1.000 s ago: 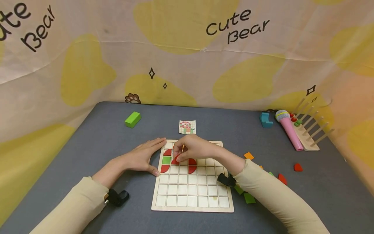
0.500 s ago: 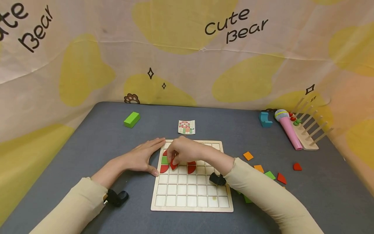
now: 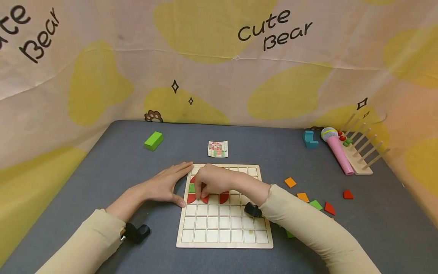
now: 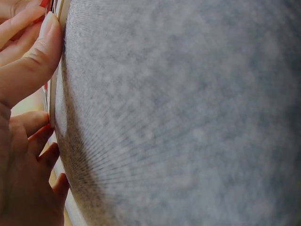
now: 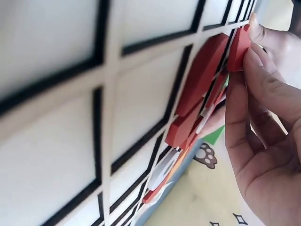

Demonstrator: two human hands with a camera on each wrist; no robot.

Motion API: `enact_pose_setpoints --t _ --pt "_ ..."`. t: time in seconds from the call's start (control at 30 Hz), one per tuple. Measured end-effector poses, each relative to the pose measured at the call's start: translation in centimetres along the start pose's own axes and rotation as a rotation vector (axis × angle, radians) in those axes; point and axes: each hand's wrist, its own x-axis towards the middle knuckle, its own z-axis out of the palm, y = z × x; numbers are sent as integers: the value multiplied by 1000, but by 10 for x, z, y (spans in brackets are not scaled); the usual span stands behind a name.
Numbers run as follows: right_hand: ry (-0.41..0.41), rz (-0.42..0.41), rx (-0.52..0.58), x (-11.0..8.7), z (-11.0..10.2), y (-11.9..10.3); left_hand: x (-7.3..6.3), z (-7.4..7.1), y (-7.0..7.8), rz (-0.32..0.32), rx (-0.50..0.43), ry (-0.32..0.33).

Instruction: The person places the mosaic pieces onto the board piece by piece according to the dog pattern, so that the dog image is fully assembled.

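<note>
Head view: the left hand (image 3: 164,186) lies with its fingers extended and its thumb spread apart from them, touching the left edge of the gridded board (image 3: 224,222), which rests on the desk (image 3: 184,140). The right hand (image 3: 212,180) reaches over the board, its fingers clamped on a red piece (image 3: 204,199), which shows just below the fingertips. Just left of these fingertips are a green tile (image 3: 191,188) and a red quarter-round (image 3: 191,198); to their right, beneath the hand, is another red quarter-round (image 3: 224,198). Beyond the right fingers lies a printed card (image 3: 218,149); beyond the left fingers, a green block (image 3: 154,140). Well to the right of the right fingers are loose tiles (image 3: 302,197), and farther off a blue block (image 3: 310,140), a pink microphone (image 3: 339,154) and a pegged rack (image 3: 362,161). Left wrist view: the left thumb and fingertips meet the board's edge, apart from one another; the right fingers appear just past the thumb. Right wrist view: the right thumb and forefinger pinch the red piece, which is tilted against the grid; whether it is seated in a cell cannot be told. Other red pieces lie in the grid just beside these fingers.
</note>
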Motion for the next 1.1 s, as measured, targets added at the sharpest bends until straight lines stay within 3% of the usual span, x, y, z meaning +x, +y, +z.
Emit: enact_pose_setpoints --t 1.1 --pt "0 11 -92 -4 0 0 2 3 -2 -7 7 10"
